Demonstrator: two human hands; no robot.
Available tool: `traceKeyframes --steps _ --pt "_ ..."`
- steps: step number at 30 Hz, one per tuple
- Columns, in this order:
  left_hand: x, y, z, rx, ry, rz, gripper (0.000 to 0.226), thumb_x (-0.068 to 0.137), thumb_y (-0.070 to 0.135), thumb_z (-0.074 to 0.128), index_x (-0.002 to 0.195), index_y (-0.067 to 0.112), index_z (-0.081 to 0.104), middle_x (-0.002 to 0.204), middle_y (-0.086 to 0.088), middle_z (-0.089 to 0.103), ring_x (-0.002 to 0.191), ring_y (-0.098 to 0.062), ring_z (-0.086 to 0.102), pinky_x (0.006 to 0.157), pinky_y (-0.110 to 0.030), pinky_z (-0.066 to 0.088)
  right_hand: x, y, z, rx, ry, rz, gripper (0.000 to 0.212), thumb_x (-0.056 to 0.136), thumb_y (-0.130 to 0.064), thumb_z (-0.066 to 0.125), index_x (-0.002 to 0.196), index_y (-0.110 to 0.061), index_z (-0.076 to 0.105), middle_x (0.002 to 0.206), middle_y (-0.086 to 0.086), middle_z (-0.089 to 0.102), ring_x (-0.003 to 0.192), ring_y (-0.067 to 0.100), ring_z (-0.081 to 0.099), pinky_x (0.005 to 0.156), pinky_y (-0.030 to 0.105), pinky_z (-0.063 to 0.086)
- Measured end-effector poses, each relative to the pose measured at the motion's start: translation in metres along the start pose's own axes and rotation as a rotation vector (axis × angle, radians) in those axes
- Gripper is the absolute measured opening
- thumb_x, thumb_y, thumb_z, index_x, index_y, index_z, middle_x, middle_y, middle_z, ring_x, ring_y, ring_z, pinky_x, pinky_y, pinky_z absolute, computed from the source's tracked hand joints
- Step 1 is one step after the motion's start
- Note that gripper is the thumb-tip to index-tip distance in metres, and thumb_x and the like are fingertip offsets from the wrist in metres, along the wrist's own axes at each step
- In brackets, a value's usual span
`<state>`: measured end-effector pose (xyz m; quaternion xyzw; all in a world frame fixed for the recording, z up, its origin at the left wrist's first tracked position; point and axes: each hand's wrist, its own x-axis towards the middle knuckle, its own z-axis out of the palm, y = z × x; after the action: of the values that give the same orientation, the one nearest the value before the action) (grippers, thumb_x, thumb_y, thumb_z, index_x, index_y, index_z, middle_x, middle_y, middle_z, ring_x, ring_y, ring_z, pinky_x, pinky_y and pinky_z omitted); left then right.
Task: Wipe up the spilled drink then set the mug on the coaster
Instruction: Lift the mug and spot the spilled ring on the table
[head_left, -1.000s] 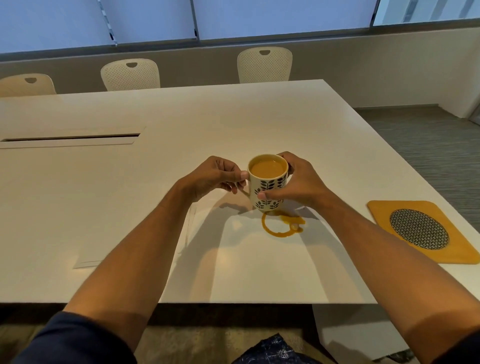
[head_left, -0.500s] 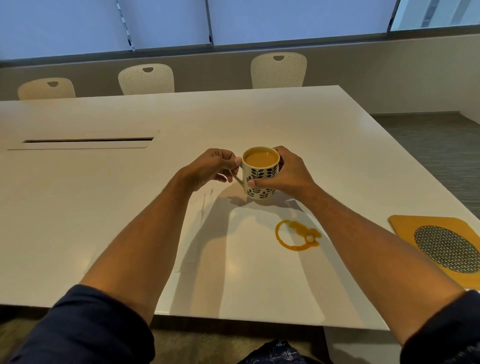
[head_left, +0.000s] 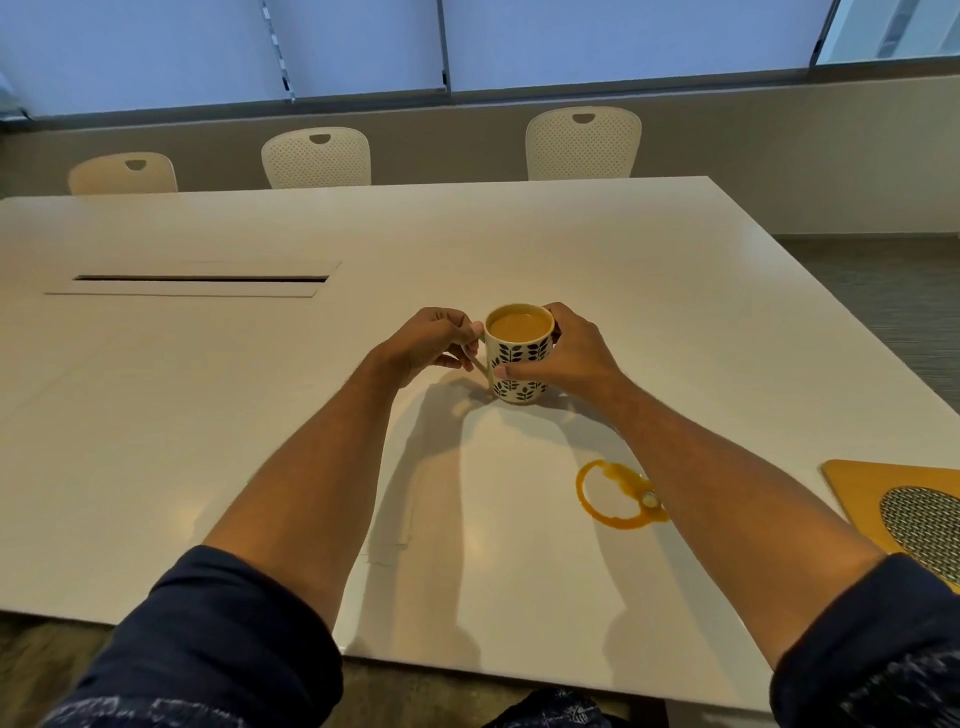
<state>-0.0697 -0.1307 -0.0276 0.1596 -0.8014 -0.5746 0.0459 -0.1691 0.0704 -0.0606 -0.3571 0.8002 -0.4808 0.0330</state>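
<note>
- Mug (head_left: 519, 358): cream with a dark leaf print, upright and nearly full of a tan drink, its base at the tabletop (whether it rests there or is just clear of it cannot be told).
- Right hand (head_left: 563, 353): wrapped around the mug's far and right side, thumb laid across the printed wall, closed on the mug.
- Left hand (head_left: 428, 343): curled at the mug's left, fingers pinched on the handle, also closed on the mug; the two hands sit close together with only the mug between them.
- Spill (head_left: 621, 493): an orange-brown ring with a smeared patch on its right edge, lying nearer the viewer than the mug and to its right, partly tucked under the right forearm, apart from the mug.
- Coaster (head_left: 883, 493): a yellow-orange mat with a woven grey oval inset, at the table's right edge, well apart from the mug and cut off by the frame.
- Table (head_left: 208, 415): a large pale, glossy surface with a long cable slot (head_left: 200, 279) in the left half.
- Room: three perforated cream chairs (head_left: 582, 145) along the far side, a grey wall below blue-lit window blinds, grey carpet to the right.
</note>
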Motion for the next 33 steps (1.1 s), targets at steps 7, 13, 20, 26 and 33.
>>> traceKeyframes --steps 7,13,20,26,33 --pt "0.005 -0.006 0.0 0.003 0.028 0.001 0.022 0.092 0.021 0.064 0.074 0.009 0.068 0.073 -0.008 0.07 0.066 -0.018 0.068 0.074 -0.033 0.058 0.004 0.004 0.005 -0.026 0.01 0.032 0.089 0.05 -0.064 0.092 0.121 -0.025 0.055 0.111 -0.009 0.067 0.101 0.015 0.066 0.081 0.032 0.058" --pt "0.005 -0.008 0.001 -0.019 0.061 -0.009 0.019 0.094 0.016 0.065 0.078 0.006 0.068 0.074 -0.01 0.07 0.066 -0.02 0.067 0.071 -0.033 0.059 0.002 0.003 0.008 0.003 0.019 0.069 0.091 0.045 -0.064 0.094 0.119 -0.026 0.055 0.11 -0.008 0.069 0.099 0.014 0.067 0.082 0.037 0.06" --pt "-0.004 -0.008 0.006 -0.048 0.119 0.005 0.021 0.094 0.023 0.068 0.083 0.005 0.069 0.079 -0.007 0.074 0.067 -0.018 0.068 0.071 -0.032 0.057 0.001 0.001 0.007 0.053 -0.022 0.122 0.095 0.042 -0.063 0.095 0.12 -0.029 0.052 0.107 -0.013 0.066 0.102 0.014 0.066 0.082 0.035 0.06" --pt "-0.023 -0.005 0.005 -0.043 0.293 0.041 0.036 0.088 0.031 0.075 0.103 0.002 0.064 0.097 -0.007 0.076 0.071 -0.02 0.071 0.07 -0.035 0.054 -0.01 0.001 -0.012 0.144 -0.132 0.125 0.128 0.041 -0.068 0.094 0.148 -0.032 0.034 0.134 -0.011 0.055 0.121 0.012 0.054 0.083 0.023 0.048" --pt "-0.066 -0.006 -0.007 0.179 0.455 0.147 0.032 0.088 0.039 0.07 0.091 0.008 0.07 0.088 -0.006 0.074 0.068 -0.018 0.072 0.062 -0.023 0.048 -0.039 -0.014 -0.035 0.101 0.505 -0.153 0.044 0.085 -0.054 0.074 0.107 -0.018 0.064 0.092 -0.003 0.069 0.08 0.007 0.064 0.067 0.021 0.051"
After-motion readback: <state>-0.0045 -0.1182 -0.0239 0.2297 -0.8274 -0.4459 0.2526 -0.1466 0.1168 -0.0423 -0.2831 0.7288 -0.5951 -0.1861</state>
